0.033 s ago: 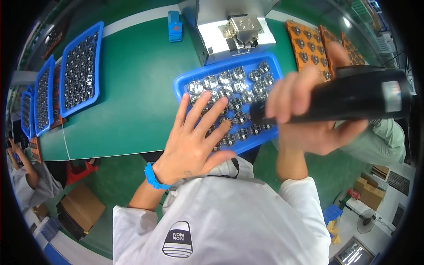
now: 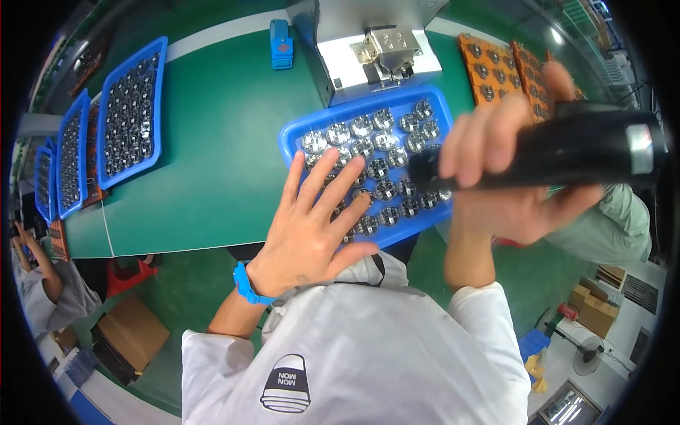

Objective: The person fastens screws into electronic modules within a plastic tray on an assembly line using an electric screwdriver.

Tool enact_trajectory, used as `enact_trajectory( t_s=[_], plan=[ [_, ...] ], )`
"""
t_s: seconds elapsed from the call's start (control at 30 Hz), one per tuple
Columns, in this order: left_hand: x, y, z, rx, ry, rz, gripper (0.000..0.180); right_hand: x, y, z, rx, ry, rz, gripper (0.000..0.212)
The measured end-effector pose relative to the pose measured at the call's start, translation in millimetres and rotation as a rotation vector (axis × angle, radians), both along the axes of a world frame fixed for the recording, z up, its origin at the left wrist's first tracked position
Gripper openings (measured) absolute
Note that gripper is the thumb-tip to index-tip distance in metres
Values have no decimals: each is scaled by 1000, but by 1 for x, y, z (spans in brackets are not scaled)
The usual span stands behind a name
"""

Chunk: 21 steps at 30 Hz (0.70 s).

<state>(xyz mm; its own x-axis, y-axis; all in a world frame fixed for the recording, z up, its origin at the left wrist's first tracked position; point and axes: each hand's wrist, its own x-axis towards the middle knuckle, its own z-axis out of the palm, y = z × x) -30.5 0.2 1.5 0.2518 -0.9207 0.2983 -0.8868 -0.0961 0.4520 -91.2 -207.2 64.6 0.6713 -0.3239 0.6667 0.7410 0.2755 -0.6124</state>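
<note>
A blue plastic tray (image 2: 289, 134) holds rows of small round metal-and-black parts (image 2: 361, 126). My left hand (image 2: 312, 227) lies over its near left part, fingers spread and empty, the fingertips on or just above several parts. A blue band circles that wrist. My right hand (image 2: 489, 156) is closed round a thick black cylindrical handheld tool (image 2: 574, 152) with a silvery patch near its right end. The tool lies roughly level above the tray's right side, its narrower end pointing left over the parts. It is slightly blurred, and its exact kind cannot be made out.
Behind the tray stands a metal machine (image 2: 389, 53) on the green table (image 2: 212, 142). A blue strap (image 2: 281, 44) lies near it. More filled blue trays (image 2: 161, 92) are at the left, orange racks of parts (image 2: 489, 67) at the far right. Another person's leg (image 2: 616, 227) shows at right.
My right hand and the black tool have shifted a little to the right, uncovering more parts at the tray's right side. My left hand has hardly moved.
</note>
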Motion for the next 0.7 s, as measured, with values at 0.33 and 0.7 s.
enact_trajectory(
  t_s=[0.33,0.7],
  plan=[
    [-14,-7,9,-2,48,91,60,56,-1,45,347,-72,-121,103],
    [12,-5,9,5,32,10,54,124,-38,18,109,-655,425,104]
  ],
)
